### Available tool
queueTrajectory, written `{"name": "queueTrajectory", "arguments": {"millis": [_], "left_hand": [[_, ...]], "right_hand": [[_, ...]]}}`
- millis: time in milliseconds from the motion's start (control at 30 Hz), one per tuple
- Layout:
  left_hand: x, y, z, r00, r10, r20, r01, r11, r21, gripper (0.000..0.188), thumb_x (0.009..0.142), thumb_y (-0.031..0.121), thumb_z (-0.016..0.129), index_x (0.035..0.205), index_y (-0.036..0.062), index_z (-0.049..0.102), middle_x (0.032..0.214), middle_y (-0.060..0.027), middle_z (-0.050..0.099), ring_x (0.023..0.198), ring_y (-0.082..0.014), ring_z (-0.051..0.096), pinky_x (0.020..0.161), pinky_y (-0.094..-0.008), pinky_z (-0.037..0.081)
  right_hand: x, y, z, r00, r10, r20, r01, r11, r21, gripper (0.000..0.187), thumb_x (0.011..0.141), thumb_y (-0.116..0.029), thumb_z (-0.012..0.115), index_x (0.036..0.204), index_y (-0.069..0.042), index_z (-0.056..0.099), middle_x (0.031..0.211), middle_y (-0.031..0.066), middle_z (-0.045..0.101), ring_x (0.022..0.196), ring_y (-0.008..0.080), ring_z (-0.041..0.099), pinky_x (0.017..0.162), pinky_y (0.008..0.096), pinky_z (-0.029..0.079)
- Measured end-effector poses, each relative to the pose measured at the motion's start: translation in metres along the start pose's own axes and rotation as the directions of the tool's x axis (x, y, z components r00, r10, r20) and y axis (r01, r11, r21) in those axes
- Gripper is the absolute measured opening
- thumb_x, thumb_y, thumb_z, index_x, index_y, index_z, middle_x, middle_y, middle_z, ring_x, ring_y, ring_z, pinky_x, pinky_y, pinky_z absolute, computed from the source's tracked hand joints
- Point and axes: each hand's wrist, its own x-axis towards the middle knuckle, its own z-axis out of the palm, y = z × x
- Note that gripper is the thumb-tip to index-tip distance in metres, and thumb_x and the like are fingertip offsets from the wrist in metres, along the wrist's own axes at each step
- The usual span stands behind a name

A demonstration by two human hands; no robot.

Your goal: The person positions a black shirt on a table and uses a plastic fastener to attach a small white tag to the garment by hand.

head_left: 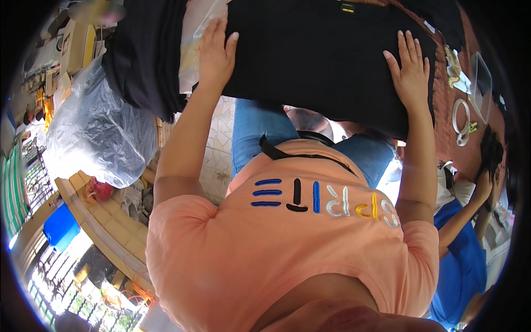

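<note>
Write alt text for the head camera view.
A person in a peach shirt has the left hand at the left edge of a black cloth and the right hand flat near its right edge. A crumpled clear plastic bag is at left; another person in a blue shirt is at right.

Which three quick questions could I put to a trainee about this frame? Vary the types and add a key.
1. True or false: the wearer's left hand is clenched into a fist.
2. What lies under the wearer's right hand? A) clear plastic bag; B) black cloth; C) green striped fabric.
3. Fill in: the co-worker at the picture's right wears a ____ top.

Key:
1. False; it is open.
2. B
3. blue
</note>
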Motion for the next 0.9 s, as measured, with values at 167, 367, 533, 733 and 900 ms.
{"name": "queueTrajectory", "arguments": {"millis": [167, 367, 533, 733, 900], "left_hand": [[0.056, -0.009, 0.039, 0.987, -0.070, -0.144, 0.106, 0.958, 0.266, 0.055, 0.098, 0.049, 0.065, 0.138, 0.0108, 0.062, 0.145, -0.0131, 0.056, 0.132, -0.0393, 0.046, 0.109, -0.0562, 0.036], [0.090, 0.010, 0.045, 0.979, -0.198, -0.045, 0.203, 0.956, 0.213, 0.035, 0.093, 0.044, 0.073, 0.120, 0.0211, 0.074, 0.137, -0.0073, 0.060, 0.130, -0.0336, 0.048, 0.107, -0.0538, 0.036], [0.101, 0.001, 0.047, 0.992, -0.117, -0.053, 0.125, 0.975, 0.183, 0.025, 0.094, 0.035, 0.073, 0.110, 0.0151, 0.074, 0.120, -0.0095, 0.068, 0.115, -0.0342, 0.060, 0.102, -0.0472, 0.043], [0.124, 0.032, 0.023, 0.965, -0.110, -0.237, 0.066, 0.980, -0.185, 0.025, 0.099, 0.026, 0.071, 0.113, 0.0056, 0.066, 0.105, -0.0119, 0.070, 0.095, -0.0252, 0.067, 0.088, -0.0352, 0.053], [0.126, 0.088, -0.092, 0.827, 0.064, -0.558, -0.203, 0.960, -0.192, 0.019, 0.098, 0.016, 0.073, 0.109, 0.0022, 0.066, 0.103, -0.0103, 0.070, 0.094, -0.0197, 0.066, 0.086, -0.0296, 0.053]], "right_hand": [[0.035, 0.013, -0.007, 0.995, 0.047, -0.091, -0.036, 0.993, 0.113, 0.042, 0.097, -0.044, 0.067, 0.131, -0.019, 0.070, 0.140, 0.0049, 0.063, 0.132, 0.0295, 0.056, 0.110, 0.0516, 0.041], [0.068, 0.036, -0.015, 0.943, 0.322, -0.087, -0.314, 0.944, 0.097, 0.039, 0.096, -0.028, 0.068, 0.131, -0.011, 0.065, 0.131, 0.0157, 0.065, 0.125, 0.0362, 0.058, 0.105, 0.0485, 0.045], [0.068, 0.062, 0.018, 0.940, 0.255, -0.227, -0.249, 0.967, 0.059, 0.027, 0.093, -0.038, 0.072, 0.116, -0.024, 0.077, 0.126, 0.0057, 0.068, 0.118, 0.0320, 0.061, 0.099, 0.0443, 0.049], [0.064, 0.063, -0.036, 0.908, 0.348, -0.232, -0.198, 0.846, 0.494, 0.011, 0.095, -0.004, 0.064, 0.105, -0.003, 0.059, 0.102, 0.0128, 0.066, 0.096, 0.0250, 0.063, 0.090, 0.0372, 0.049], [0.038, 0.039, -0.185, 0.882, 0.286, -0.374, 0.122, 0.628, 0.769, 0.006, 0.103, -0.003, 0.058, 0.109, -0.003, 0.059, 0.099, 0.0003, 0.061, 0.098, 0.0099, 0.058, 0.087, 0.0234, 0.046]]}}
